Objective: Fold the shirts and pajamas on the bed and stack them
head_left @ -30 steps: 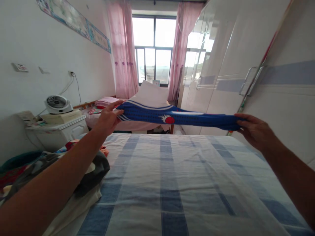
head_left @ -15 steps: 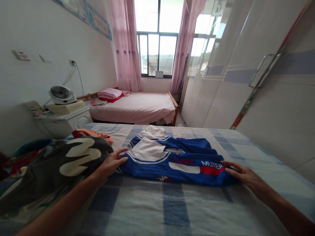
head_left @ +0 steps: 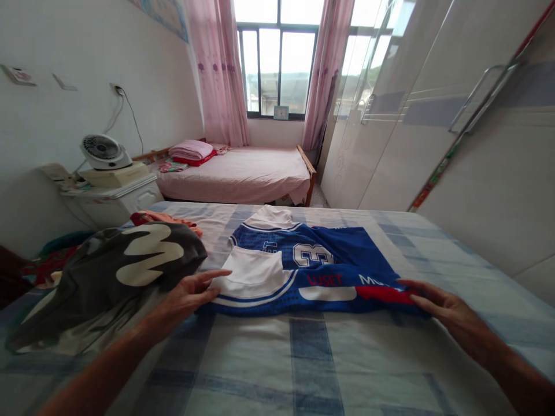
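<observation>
A blue jersey [head_left: 325, 277] with white parts lies on the checked bedsheet, its near side folded over toward the far side. Red and white lettering runs along the near layer, and a white number 3 shows on the far layer. At the left, my left hand [head_left: 191, 294] pinches the white and blue edge between thumb and fingers. My right hand [head_left: 448, 303] grips the jersey's right end the same way, by the red patch. A dark grey garment [head_left: 108, 260] with a cream wavy print lies crumpled beside my left forearm.
Orange and red clothing [head_left: 167, 219] sits behind the grey garment. Beyond the checked bed [head_left: 312, 358] is a pink-covered bed [head_left: 243, 173] under the window. A fan [head_left: 106, 150] stands on a white cabinet at left. Glossy wardrobe doors [head_left: 390, 144] line the right side.
Both hands have drawn the near layer of the jersey slightly outward and toward me, uncovering more of the number 3. The view has tilted down a little.
</observation>
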Demonstrator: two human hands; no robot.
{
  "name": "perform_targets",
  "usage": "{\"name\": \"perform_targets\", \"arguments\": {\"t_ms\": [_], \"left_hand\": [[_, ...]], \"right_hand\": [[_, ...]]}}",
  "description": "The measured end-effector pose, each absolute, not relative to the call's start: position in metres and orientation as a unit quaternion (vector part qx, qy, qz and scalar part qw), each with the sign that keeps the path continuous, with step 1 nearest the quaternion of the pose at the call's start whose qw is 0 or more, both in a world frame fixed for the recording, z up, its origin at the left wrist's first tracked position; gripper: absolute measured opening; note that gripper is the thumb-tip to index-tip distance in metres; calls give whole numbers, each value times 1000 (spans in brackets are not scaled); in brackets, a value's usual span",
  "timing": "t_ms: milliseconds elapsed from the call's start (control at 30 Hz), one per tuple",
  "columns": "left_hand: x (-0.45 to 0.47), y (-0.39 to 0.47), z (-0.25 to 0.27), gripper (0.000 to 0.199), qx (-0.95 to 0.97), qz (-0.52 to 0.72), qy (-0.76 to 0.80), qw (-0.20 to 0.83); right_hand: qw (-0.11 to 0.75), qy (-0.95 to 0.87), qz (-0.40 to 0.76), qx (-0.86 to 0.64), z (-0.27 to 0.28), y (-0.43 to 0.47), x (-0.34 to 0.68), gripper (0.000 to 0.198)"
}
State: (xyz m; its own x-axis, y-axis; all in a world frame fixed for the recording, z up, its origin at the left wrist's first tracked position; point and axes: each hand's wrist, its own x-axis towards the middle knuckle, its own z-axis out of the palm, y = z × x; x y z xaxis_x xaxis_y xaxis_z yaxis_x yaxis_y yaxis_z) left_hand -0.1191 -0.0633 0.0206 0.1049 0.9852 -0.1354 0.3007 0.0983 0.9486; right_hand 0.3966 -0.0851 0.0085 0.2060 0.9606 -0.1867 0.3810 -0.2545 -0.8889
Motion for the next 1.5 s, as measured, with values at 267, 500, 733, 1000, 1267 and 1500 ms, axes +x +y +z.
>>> {"name": "perform_targets", "arguments": {"t_ms": [267, 500, 733, 1000, 1267, 1500], "left_hand": [[-128, -75, 26, 44, 582, 311, 584, 472], [-127, -72, 21, 53, 532, 364, 582, 495], [-139, -64, 20, 43, 689, 242, 633, 257], [-62, 51, 41, 40, 810, 168, 556, 89], [-47, 107, -26, 45, 794, 137, 592, 18], [-61, 127, -16, 40, 737, 191, 648, 39]], "right_hand": [[385, -476, 396, -684, 1, -93, 408, 44], [442, -466, 322, -696, 10, -92, 400, 47], [233, -556, 152, -783, -5, -69, 439, 42], [91, -631, 33, -769, 10, 45, 392, 47], [67, -604, -39, -793, -13, 83, 389, 26], [112, -608, -27, -786, -15, 97, 421, 35]]}}
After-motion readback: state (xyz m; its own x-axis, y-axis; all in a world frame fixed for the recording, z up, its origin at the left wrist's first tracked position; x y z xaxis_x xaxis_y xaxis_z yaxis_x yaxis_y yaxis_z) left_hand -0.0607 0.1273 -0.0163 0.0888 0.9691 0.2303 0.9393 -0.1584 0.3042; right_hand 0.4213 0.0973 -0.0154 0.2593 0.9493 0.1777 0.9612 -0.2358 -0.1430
